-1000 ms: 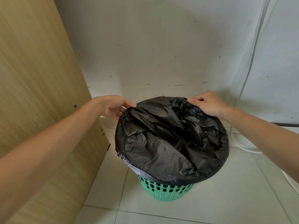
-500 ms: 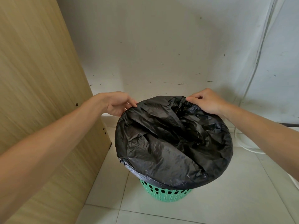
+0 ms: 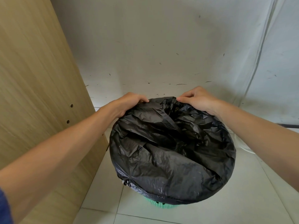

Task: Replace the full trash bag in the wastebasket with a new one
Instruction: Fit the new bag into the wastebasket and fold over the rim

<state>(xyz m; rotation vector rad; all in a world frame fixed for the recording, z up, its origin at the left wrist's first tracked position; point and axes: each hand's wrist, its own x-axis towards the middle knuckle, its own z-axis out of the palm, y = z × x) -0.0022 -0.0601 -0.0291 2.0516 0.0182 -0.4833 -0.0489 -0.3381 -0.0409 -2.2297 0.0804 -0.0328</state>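
Observation:
A crumpled black trash bag (image 3: 171,151) is stretched over the round mouth of a green plastic wastebasket (image 3: 159,205), of which only a strip below the bag's front edge shows. My left hand (image 3: 127,103) pinches the bag's far rim on the left. My right hand (image 3: 198,98) pinches the far rim on the right, a short gap from the left hand. The bag sags inward in folds, and its inside is hidden.
A tall wooden panel (image 3: 35,88) stands close on the left of the basket. A scuffed white wall (image 3: 161,54) is right behind it. White cables (image 3: 247,150) lie on the pale tiled floor (image 3: 242,199) at the right.
Both hands have slid along the bag's far rim toward each other, closing the gap between them. The view has dropped closer over the basket.

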